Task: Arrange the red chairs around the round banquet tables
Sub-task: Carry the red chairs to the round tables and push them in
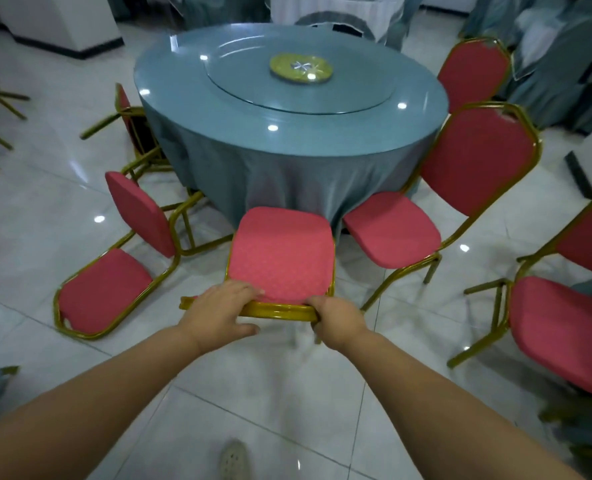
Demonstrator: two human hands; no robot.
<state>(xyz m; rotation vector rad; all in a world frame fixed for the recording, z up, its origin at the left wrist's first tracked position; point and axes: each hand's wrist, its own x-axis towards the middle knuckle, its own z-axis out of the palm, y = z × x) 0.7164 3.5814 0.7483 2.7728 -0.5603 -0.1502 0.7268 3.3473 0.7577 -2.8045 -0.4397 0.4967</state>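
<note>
A red chair [280, 254] with a gold frame stands right in front of me, its seat facing the round banquet table [287, 147] draped in blue-grey cloth. My left hand [218, 311] and my right hand [338, 320] both grip the gold top rail of its back. A second red chair [391, 228] stands upright to its right at the table. Left of it a red chair [114, 278] lies tipped over on the floor. Another tipped chair [128, 116] lies by the table's left side, and one [473, 72] stands at the far right edge.
A glass turntable with a gold disc [301, 69] sits on the table top. Another red chair [564, 327] stands at the right, near covered chairs [564, 64]. White tiled floor [270, 393] lies under me; my shoe [234, 460] shows at the bottom.
</note>
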